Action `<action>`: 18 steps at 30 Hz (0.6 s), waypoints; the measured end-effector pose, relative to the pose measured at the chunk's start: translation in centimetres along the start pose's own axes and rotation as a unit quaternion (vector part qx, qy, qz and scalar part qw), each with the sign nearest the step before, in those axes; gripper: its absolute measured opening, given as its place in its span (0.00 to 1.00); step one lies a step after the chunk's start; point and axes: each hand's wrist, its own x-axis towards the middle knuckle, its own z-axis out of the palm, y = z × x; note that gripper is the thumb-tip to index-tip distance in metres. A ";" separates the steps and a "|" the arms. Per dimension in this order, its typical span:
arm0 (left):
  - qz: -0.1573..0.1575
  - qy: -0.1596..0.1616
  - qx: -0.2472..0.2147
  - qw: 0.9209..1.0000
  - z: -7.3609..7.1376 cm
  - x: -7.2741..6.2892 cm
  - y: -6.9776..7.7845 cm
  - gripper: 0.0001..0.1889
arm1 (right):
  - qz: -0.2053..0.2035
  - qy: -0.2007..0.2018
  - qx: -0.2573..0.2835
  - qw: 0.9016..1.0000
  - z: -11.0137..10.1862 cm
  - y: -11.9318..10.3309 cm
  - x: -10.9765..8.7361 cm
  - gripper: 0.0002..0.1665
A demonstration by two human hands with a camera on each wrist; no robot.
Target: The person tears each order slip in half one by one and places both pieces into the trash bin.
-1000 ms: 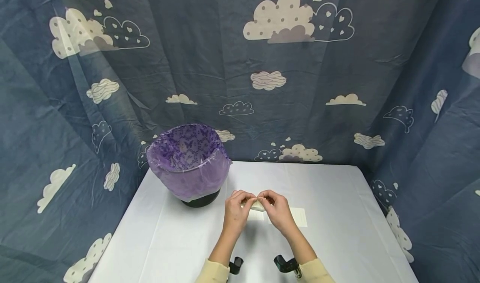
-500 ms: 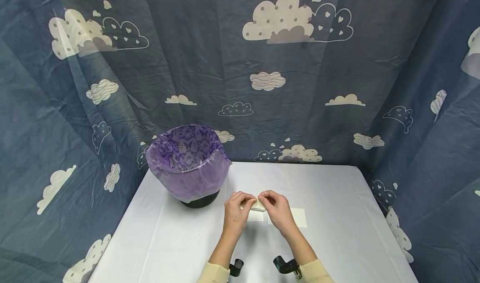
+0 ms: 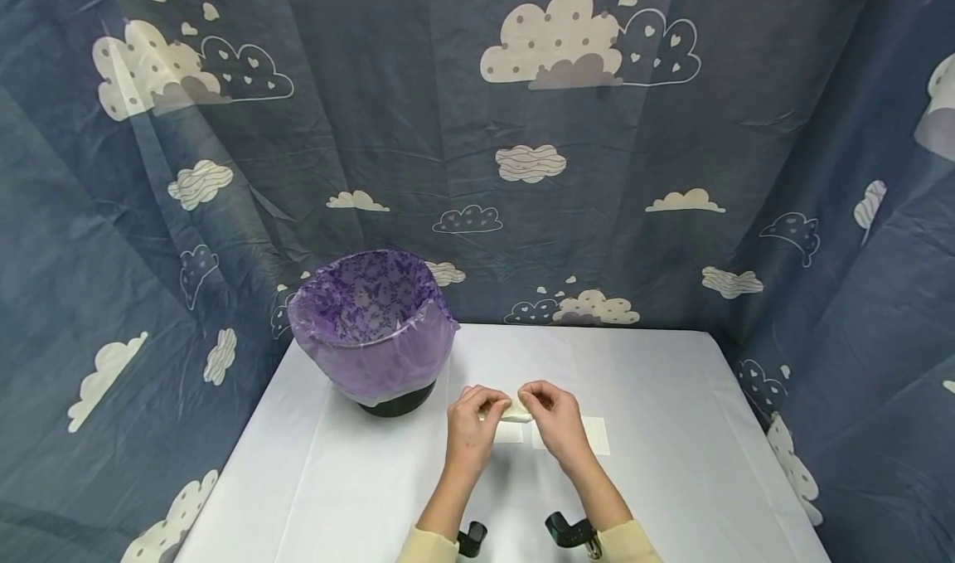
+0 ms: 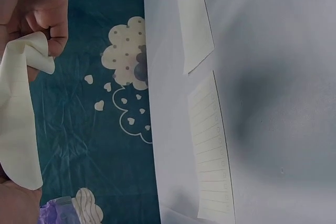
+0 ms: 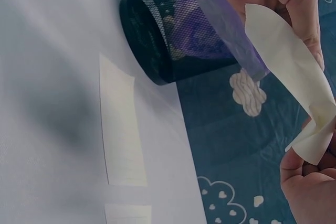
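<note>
Between both hands, above the table, stretches a cream strip of paper [image 3: 516, 414]. My left hand [image 3: 470, 426] pinches one end with thumb and fingers; my right hand [image 3: 555, 422] pinches the other. In the left wrist view the paper [image 4: 18, 124] bows, and its end by the right hand is folded and creased. The right wrist view also shows the paper [image 5: 289, 59] twisted at that end. Underneath lie two pale sheets on the table, a left sheet [image 3: 510, 434] and a right sheet [image 3: 596, 435]. Printed lines show on the left sheet [image 4: 212, 153].
A black mesh bin [image 5: 152, 35] lined with a purple bag [image 3: 380, 356] stands at the table's back left. The white-covered table [image 3: 656, 463] ends at a dark blue cloud-print curtain [image 3: 462, 132]. Black wrist mounts [image 3: 570, 530] jut inward from the wrists.
My fingertips have drawn slightly apart, the right hand shifting a little to the right, so more of the paper shows between them. Both hands still pinch it.
</note>
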 end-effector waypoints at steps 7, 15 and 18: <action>-0.012 -0.003 -0.007 1.000 0.1 -0.1 -0.2 0.04 | 0.007 0.010 0.008 1.000 -0.1 0.4 0.1 0.09; -0.009 0.008 -0.008 1.000 0.1 -0.2 -0.6 0.04 | 0.013 0.033 0.021 0.999 -0.1 1.1 0.3 0.10; -0.010 0.018 -0.016 1.000 0.1 -0.2 -0.7 0.04 | 0.015 0.034 0.033 0.999 -0.1 1.1 0.4 0.10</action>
